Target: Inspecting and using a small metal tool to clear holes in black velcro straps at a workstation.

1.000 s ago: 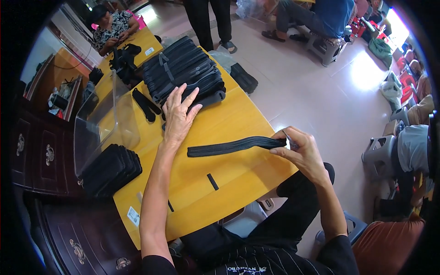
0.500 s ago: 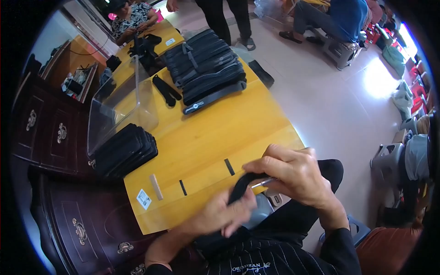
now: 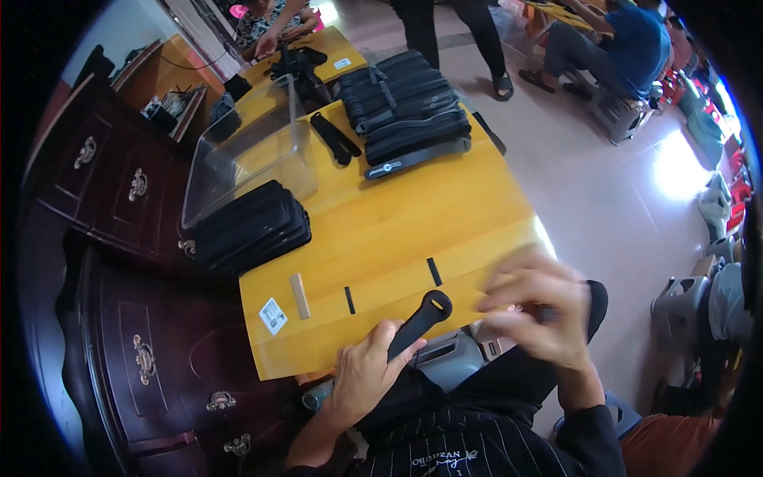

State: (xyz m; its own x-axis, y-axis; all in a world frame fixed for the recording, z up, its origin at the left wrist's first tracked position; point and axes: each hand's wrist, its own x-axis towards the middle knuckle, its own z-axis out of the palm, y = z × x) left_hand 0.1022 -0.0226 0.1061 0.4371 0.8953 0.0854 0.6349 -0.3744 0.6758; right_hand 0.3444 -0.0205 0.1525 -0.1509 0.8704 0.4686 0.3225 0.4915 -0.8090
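Note:
My left hand [image 3: 367, 372] grips a black strap [image 3: 415, 326] near the table's front edge. The strap's rounded end, with a slot through it, points up and right. Off to the right, apart from the strap, my right hand [image 3: 548, 308] is raised and smeared by motion; whether it holds anything cannot be made out. Beyond my hands, two short black strips [image 3: 350, 300] and a tan strip [image 3: 300, 296] lie on the yellow table [image 3: 397, 226].
A stack of black straps [image 3: 409, 103] sits at the table's far side, with loose straps [image 3: 335, 139] beside it. At left are a pile of black pieces [image 3: 253, 226], a clear plastic bin [image 3: 199, 171] and dark wooden drawers [image 3: 111, 187]. Other people are farther off.
My right hand has moved away from the strap to the right; the thin metallic tool seen in it is no longer distinguishable. The strap's slotted end now shows. The view has shifted.

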